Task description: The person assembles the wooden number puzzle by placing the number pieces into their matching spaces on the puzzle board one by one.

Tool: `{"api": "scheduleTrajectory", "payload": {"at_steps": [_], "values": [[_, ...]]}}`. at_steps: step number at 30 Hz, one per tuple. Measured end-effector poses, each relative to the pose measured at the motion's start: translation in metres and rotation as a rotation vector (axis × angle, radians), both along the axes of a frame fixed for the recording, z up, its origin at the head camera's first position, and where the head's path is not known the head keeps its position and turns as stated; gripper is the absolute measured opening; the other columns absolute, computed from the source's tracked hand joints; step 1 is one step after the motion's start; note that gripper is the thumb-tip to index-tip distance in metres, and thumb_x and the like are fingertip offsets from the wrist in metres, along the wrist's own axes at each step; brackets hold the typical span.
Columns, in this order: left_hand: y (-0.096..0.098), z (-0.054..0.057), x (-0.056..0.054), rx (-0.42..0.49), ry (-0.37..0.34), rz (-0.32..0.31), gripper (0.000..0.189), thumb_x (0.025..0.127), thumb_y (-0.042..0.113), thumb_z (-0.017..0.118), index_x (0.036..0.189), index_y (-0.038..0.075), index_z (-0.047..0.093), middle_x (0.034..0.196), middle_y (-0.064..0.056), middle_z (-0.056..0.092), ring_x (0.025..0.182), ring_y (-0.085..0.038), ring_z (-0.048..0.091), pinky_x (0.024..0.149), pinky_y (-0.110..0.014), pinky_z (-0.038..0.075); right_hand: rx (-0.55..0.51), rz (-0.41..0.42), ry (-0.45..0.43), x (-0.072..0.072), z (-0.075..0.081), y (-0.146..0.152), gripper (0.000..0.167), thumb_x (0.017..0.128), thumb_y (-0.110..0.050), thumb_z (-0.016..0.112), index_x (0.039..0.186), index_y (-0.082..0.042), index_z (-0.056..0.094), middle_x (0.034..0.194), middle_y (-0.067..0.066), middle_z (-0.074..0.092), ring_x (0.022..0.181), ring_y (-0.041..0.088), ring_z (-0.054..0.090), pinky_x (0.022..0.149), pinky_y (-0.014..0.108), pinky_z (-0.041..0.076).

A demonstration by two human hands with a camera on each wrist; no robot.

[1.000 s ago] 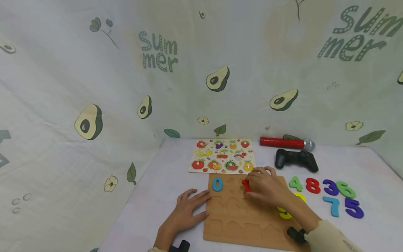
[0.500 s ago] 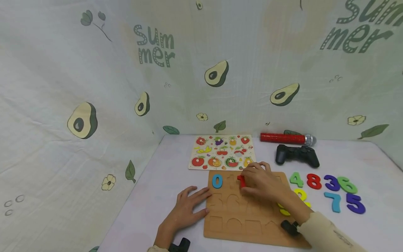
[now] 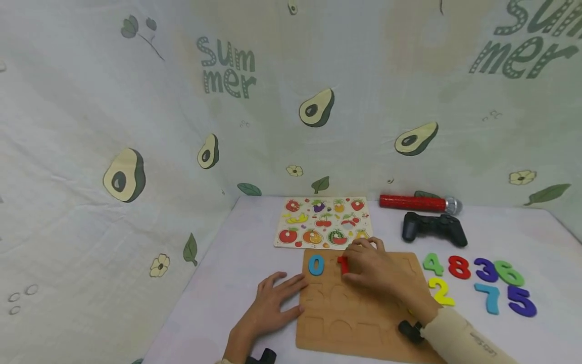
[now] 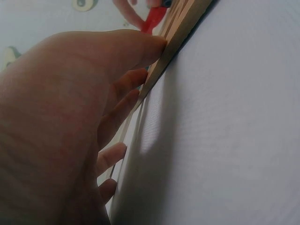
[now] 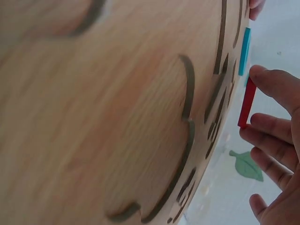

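Note:
My right hand pinches a red number 1 between thumb and fingers, over the top row of a wooden number board. In the right wrist view the red piece stands a little off the board's surface. To its left a blue 0 sits in the board's top-left slot. My left hand rests at the board's left edge, fingers spread and fingertips touching it. The left wrist view shows the thumb against the board's side.
Right of the board lie loose numbers: a yellow 2, green 4, red 8, blue 7 and several others. Behind are a fruit puzzle board, a black game controller and a red microphone near the cloth backdrop.
My right hand has moved left along the board's top row with the red 1, closer to the blue 0. More of the yellow 2 shows now. The left hand has stayed in place.

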State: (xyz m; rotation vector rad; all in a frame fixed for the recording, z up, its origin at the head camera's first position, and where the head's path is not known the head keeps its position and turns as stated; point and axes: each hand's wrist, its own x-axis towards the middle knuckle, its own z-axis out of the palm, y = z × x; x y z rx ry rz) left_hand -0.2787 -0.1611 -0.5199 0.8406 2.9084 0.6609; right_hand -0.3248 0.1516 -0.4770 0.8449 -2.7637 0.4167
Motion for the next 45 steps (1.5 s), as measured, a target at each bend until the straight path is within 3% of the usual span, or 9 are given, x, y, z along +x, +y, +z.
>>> {"api": "scheduleTrajectory", "payload": {"at_steps": [8,38,45], "values": [[0.001,0.001,0.003,-0.014,-0.005,0.007,0.056,0.096,0.059,0.053,0.149,0.042,0.045,0.156,0.021,0.036,0.143,-0.027,0.026,0.111,-0.061,0.018,-0.018,0.017,0.023,-0.003,-0.001,-0.008,0.044,0.080,-0.041,0.082,0.112,-0.013,0.072,0.111,-0.003,0.068,0.118,0.024,0.049,0.103,0.060,0.024],[0.000,0.003,0.002,-0.018,0.000,0.007,0.055,0.097,0.058,0.053,0.149,0.041,0.046,0.156,0.021,0.036,0.142,-0.028,0.027,0.110,-0.062,0.019,-0.009,-0.009,-0.102,-0.010,-0.005,-0.017,0.042,0.082,-0.042,0.082,0.114,-0.016,0.073,0.118,0.000,0.068,0.122,0.028,0.047,0.105,0.066,0.024],[-0.002,-0.001,0.000,-0.028,-0.006,0.015,0.056,0.096,0.062,0.051,0.149,0.044,0.044,0.156,0.023,0.035,0.142,-0.027,0.027,0.109,-0.061,0.020,0.004,0.012,-0.058,-0.005,-0.003,-0.016,0.045,0.084,-0.044,0.080,0.116,-0.014,0.072,0.120,0.002,0.067,0.124,0.029,0.047,0.103,0.065,0.026]]}}
